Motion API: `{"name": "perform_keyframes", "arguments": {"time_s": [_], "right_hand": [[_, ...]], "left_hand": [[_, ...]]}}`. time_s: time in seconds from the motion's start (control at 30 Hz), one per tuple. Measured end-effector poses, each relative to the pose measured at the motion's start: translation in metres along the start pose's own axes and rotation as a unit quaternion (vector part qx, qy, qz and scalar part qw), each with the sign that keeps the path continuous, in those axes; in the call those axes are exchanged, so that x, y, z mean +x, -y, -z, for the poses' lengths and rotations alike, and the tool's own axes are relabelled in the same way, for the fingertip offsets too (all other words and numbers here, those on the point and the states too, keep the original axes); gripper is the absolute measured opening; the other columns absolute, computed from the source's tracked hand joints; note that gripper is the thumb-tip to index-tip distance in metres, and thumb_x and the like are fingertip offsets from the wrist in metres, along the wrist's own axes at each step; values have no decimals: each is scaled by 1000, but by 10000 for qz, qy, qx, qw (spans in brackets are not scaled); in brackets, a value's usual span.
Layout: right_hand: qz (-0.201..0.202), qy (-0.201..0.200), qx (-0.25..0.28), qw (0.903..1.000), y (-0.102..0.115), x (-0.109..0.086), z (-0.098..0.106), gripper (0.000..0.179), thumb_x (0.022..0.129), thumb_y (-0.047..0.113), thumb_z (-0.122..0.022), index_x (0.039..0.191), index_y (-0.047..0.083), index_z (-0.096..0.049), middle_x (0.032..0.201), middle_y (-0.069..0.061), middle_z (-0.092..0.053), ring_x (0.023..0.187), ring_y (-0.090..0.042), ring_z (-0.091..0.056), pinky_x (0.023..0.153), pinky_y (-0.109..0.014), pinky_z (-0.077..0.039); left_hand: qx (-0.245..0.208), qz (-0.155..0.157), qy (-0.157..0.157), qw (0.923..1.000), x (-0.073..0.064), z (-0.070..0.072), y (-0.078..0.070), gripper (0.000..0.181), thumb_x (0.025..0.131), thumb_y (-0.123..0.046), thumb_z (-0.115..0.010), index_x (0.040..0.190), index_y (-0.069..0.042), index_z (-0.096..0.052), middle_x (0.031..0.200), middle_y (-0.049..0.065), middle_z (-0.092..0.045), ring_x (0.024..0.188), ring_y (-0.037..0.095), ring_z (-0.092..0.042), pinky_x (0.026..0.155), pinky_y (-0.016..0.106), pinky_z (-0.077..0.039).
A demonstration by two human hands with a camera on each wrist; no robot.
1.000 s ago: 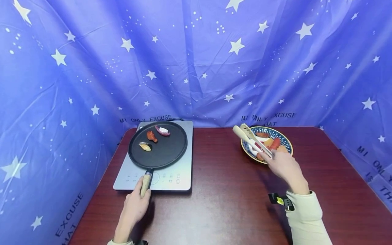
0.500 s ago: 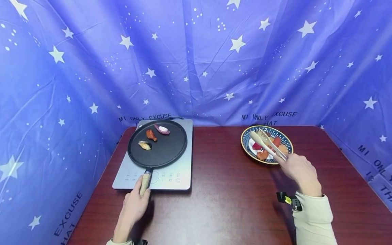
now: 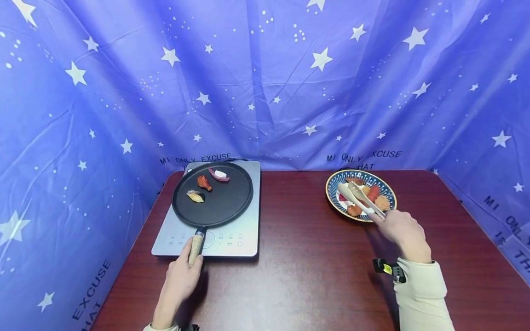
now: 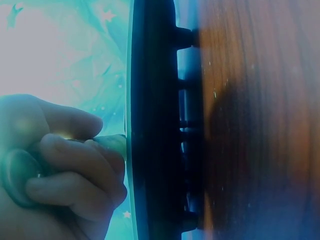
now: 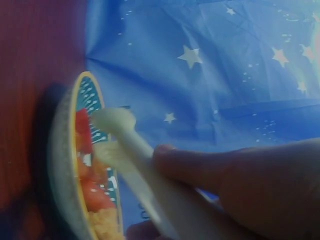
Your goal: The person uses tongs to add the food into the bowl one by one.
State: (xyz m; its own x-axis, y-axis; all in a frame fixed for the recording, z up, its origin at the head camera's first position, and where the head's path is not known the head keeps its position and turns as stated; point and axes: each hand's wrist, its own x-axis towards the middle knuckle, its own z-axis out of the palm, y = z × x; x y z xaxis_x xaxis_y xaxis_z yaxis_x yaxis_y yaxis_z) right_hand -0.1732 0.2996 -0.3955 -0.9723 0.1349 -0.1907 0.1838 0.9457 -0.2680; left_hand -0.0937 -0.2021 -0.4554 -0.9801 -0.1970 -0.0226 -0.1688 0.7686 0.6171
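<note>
Clamping tongs (image 3: 352,195) with thumb and fingers of right hand (image 3: 403,232), hiding the grip end. Pointing away and leftward, slanting along the long axis, tips over food on patterned plate (image 3: 386,189), on worktop (image 3: 298,230); cannot tell if touching. Blocking some food from view. Gripping pan handle (image 3: 197,244) with left hand (image 3: 184,276), covering its near end. Beyond: black pan (image 3: 221,202) on cooktop (image 3: 249,225), starred curtain (image 3: 285,115) behind.

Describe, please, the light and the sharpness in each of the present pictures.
Head view: mostly sharp, with a pale glare on the table; left wrist view: a blue-green cast, the curtain washed out, the left hand soft; right wrist view: dim and slightly blurred, a dark shadow beside the plate.
</note>
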Motion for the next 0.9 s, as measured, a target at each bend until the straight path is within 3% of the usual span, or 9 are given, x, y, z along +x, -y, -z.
{"name": "perform_keyframes", "arguments": {"time_s": [0.17, 0.33, 0.57, 0.9], "right_hand": [[27, -209, -50, 9998, -2, 6, -9, 68, 90, 59, -44, 84, -6, -62, 93, -38, -56, 75, -45, -57, 54, -49, -43], [-141, -322, -60, 9994, 5, 1, -5, 61, 91, 55, -48, 77, -3, -61, 86, -35, -57, 70, -41, -57, 53, -47, -43], [43, -373, -32, 9993, 13, -1, -5, 58, 93, 50, -47, 77, -4, -61, 85, -33, -58, 69, -40, -57, 52, -47, -43], [-280, -101, -14, 9996, 9, -11, 3, 66, 91, 56, -44, 84, -7, -64, 90, -37, -56, 75, -43, -57, 54, -48, -43]], "left_hand": [[9, 55, 24, 10000, 0, 0, -2, 59, 93, -24, -53, 146, -6, -33, 90, 23, -63, 65, 25, -53, 61, 45, -43], [14, 70, 14, 10000, 0, 0, -2, 59, 93, -23, -53, 146, -7, -34, 88, 22, -63, 64, 25, -52, 61, 45, -43], [-13, 88, -29, 10000, -1, 0, -3, 58, 92, -23, -53, 146, -7, -34, 92, 23, -64, 68, 26, -54, 65, 47, -44], [0, 67, -65, 10000, -2, 1, -3, 58, 92, -22, -52, 145, -6, -35, 97, 26, -63, 70, 28, -55, 68, 49, -44]]}}
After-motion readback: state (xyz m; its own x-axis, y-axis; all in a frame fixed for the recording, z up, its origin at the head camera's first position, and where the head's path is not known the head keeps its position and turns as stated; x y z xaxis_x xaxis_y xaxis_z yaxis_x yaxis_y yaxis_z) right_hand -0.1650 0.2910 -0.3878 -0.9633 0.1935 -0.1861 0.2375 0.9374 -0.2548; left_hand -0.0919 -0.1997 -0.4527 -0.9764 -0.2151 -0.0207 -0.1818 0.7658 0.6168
